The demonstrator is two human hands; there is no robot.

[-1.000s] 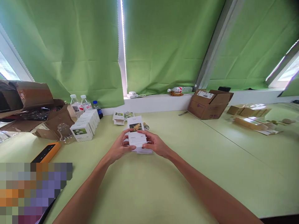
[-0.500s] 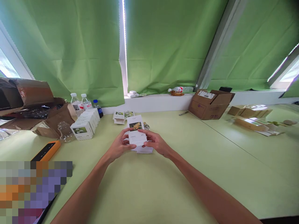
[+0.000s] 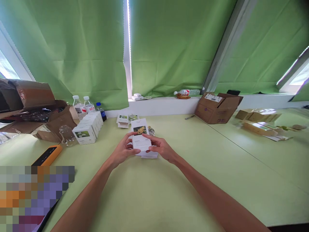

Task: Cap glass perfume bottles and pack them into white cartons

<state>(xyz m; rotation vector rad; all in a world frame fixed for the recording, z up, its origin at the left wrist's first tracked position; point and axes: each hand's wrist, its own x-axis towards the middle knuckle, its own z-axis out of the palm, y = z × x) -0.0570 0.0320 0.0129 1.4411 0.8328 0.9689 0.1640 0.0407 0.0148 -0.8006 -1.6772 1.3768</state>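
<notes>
Between my hands is a white card-like paper piece (image 3: 140, 142) with a photo of yellow flowers across its middle. My left hand (image 3: 123, 149) pinches its left edge, thumb in front. On the opposite edge, the fingers of my right hand (image 3: 162, 147) close on it. Under its lower part lies another white paper piece (image 3: 150, 154), mostly covered. A shiny round object (image 3: 151, 130) peeks out just behind the right edge; I cannot make out its kind. Farther back stands a small white box (image 3: 123, 120) with a flower picture, beside a clear round item (image 3: 132, 118).
At the left, a row of white boxes (image 3: 85, 134) stands near bottles (image 3: 78, 104), an empty clear bottle (image 3: 67, 136) and an open carton (image 3: 56, 124). An orange-edged power strip (image 3: 49, 154) lies nearer. At right are a brown carton (image 3: 216, 109) and flattened gold boxes (image 3: 259, 128).
</notes>
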